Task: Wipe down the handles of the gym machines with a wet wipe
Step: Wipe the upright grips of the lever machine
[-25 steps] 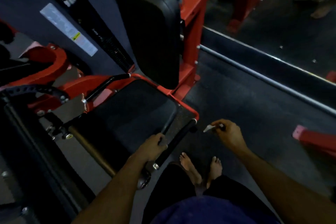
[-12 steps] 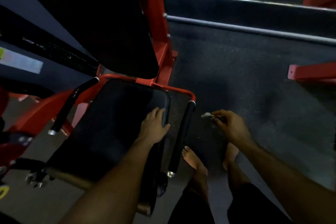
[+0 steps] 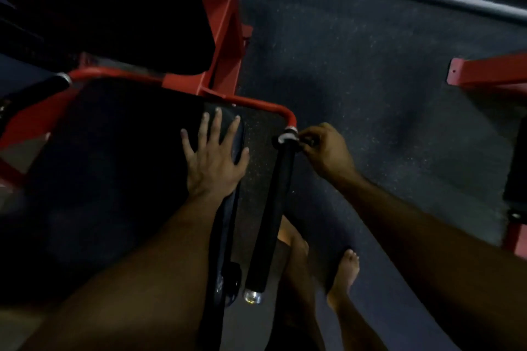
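Dark rubber floor [image 3: 370, 94] runs under a red machine. Left hand [image 3: 212, 157] lies flat, fingers spread, on the seat [image 3: 114, 165]. Right hand [image 3: 325, 148] pinches a limp wipe [image 3: 286, 138] at the handle [image 3: 275, 208] top; it looks best wrapped round the stiff grip.

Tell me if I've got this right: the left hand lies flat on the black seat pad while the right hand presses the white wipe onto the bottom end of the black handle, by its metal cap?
Not quite. In the head view the right hand holds the white wipe at the top end of the black handle, beside the red frame. The left hand does lie flat on the seat pad.
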Demonstrator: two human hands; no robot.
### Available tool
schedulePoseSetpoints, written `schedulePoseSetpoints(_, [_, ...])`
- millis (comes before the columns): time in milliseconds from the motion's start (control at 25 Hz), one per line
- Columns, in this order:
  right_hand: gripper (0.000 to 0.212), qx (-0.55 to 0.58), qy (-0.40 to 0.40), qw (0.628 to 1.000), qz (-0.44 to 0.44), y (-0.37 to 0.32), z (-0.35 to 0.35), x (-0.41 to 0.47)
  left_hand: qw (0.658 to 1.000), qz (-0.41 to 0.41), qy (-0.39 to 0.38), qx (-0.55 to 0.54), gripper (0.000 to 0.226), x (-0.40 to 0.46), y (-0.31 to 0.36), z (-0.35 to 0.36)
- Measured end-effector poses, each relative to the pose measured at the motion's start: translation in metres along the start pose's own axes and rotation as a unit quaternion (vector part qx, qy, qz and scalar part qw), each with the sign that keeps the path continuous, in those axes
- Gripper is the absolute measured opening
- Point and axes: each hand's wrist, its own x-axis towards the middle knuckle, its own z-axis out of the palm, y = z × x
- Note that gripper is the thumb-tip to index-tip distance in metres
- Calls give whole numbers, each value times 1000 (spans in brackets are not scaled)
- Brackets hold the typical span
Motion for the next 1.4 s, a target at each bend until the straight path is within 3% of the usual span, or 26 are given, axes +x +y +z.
schedulePoseSetpoints(160, [25, 9, 18, 1000, -23, 2, 19, 16, 999, -15, 28, -6, 69, -1, -3, 9])
schedulePoseSetpoints(320, [25, -40, -42, 996, -69, 1, 11, 38, 999, -13, 48, -6, 67, -2, -6, 12])
schedulePoseSetpoints(440, [24, -53, -35, 994, -84, 6, 11, 49, 998, -10, 61, -9, 66, -2, -6, 16])
schedulePoseSetpoints(640, [8, 113, 53, 992, -26, 17, 6, 46, 997, -12, 72, -8, 64, -2, -6, 16])
schedulePoseSetpoints(720, [8, 128, 84, 988, -27, 22, 5, 43, 997, -9, 76, -12, 64, -2, -6, 16])
schedulePoseSetpoints(920, [14, 98, 38, 988, -113, 16, 22, 38, 997, -11, 77, -19, 63, -2, -5, 17])
schedulePoseSetpoints(1160, [25, 151, -16, 981, -122, 21, 21, 18, 997, -14, 79, -16, 63, -2, -7, 18])
schedulePoseSetpoints(1320, [32, 98, -16, 971, -218, 37, 17, 13, 996, -9, 84, -14, 63, -2, -7, 20])
schedulePoseSetpoints(1400, [33, 51, 9, 977, -204, 35, 20, 29, 996, -11, 83, -12, 62, -1, -7, 19])
